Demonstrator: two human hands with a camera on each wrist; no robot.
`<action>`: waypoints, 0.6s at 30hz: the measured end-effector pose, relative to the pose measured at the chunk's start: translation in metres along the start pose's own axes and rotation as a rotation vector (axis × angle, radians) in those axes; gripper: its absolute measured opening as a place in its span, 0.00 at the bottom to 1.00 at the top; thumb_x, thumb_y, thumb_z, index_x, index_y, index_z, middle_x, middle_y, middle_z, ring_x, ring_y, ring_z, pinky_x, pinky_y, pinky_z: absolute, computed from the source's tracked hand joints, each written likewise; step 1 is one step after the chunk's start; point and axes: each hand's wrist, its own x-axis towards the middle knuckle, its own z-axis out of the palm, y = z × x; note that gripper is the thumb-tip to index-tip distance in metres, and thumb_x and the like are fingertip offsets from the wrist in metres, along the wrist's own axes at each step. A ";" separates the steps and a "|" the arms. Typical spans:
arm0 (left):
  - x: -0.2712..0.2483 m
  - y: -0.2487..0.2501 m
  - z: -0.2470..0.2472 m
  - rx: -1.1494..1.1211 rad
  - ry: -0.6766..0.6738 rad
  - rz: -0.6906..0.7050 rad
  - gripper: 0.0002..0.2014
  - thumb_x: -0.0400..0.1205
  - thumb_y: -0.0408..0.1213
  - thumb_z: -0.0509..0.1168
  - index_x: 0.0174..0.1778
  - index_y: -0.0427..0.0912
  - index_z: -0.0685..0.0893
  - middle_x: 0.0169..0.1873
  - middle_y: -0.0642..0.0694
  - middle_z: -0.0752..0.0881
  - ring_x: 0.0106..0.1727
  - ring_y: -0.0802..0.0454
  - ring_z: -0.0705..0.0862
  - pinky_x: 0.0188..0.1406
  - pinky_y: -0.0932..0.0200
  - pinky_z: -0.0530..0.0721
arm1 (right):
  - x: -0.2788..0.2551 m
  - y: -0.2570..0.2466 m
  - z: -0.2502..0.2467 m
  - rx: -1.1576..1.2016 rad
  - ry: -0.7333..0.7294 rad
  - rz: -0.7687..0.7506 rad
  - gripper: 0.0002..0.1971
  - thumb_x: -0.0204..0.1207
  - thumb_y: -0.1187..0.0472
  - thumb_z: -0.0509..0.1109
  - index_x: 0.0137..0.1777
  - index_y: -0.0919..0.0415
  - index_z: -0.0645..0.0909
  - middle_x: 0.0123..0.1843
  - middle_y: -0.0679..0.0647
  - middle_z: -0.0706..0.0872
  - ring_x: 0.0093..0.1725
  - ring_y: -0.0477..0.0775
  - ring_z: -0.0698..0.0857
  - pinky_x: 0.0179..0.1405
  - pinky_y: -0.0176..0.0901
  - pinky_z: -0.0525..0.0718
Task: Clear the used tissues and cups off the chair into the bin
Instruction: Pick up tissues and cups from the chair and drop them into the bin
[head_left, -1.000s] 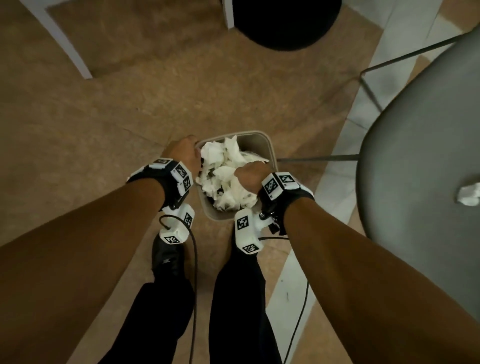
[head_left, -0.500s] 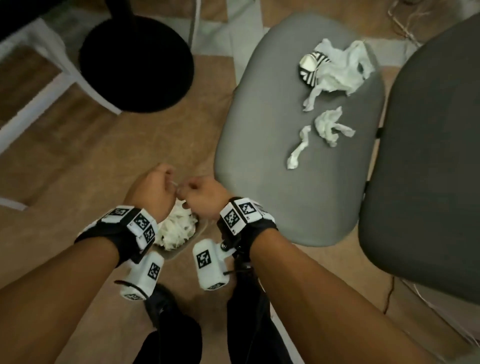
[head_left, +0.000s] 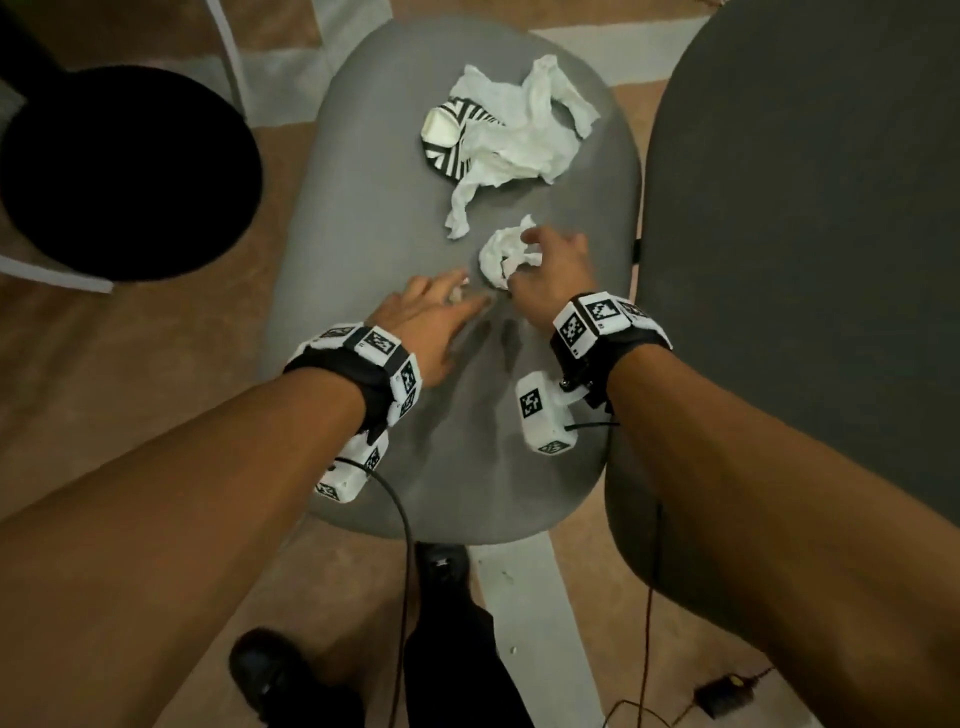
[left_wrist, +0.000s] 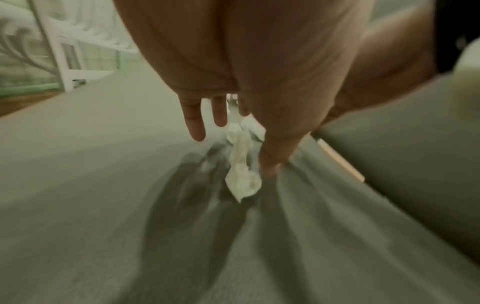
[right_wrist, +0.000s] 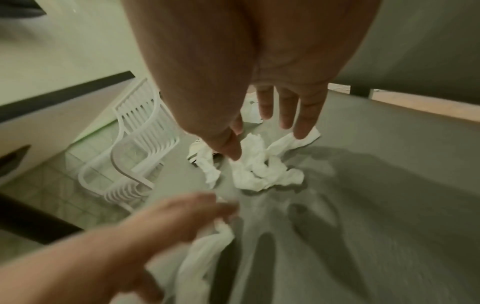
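Tissues (head_left: 506, 257) under both hands; only the head view shows the cup (head_left: 452, 137).

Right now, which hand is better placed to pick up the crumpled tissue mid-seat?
Right. The right hand is spread directly over the crumpled tissue, fingers either side. The left hand reaches for the twisted tissue strip nearer the front.

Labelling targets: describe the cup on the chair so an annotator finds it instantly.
Look at the light grey chair seat in the middle. At its far end lies a crushed cup on its side, half under a big tissue. It alone has black-and-white stripes.
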 end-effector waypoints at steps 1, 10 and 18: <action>0.009 0.001 0.006 0.029 -0.049 0.007 0.32 0.76 0.37 0.69 0.77 0.58 0.70 0.80 0.46 0.64 0.73 0.35 0.69 0.68 0.44 0.76 | 0.011 0.007 -0.003 -0.028 -0.021 -0.023 0.28 0.75 0.59 0.70 0.77 0.50 0.74 0.81 0.62 0.64 0.72 0.66 0.78 0.76 0.47 0.74; 0.023 -0.008 0.007 -0.388 0.184 -0.333 0.19 0.79 0.24 0.55 0.60 0.47 0.80 0.55 0.43 0.83 0.51 0.40 0.85 0.55 0.46 0.85 | 0.044 0.034 0.028 -0.328 -0.170 -0.319 0.24 0.77 0.52 0.72 0.74 0.50 0.76 0.75 0.56 0.72 0.69 0.66 0.74 0.67 0.53 0.77; 0.066 0.016 -0.032 -0.571 0.516 -0.575 0.14 0.83 0.50 0.61 0.47 0.42 0.76 0.41 0.45 0.85 0.45 0.39 0.83 0.42 0.54 0.75 | 0.053 0.015 0.014 0.131 -0.106 -0.160 0.17 0.85 0.52 0.54 0.48 0.61 0.81 0.49 0.63 0.87 0.51 0.67 0.84 0.55 0.54 0.81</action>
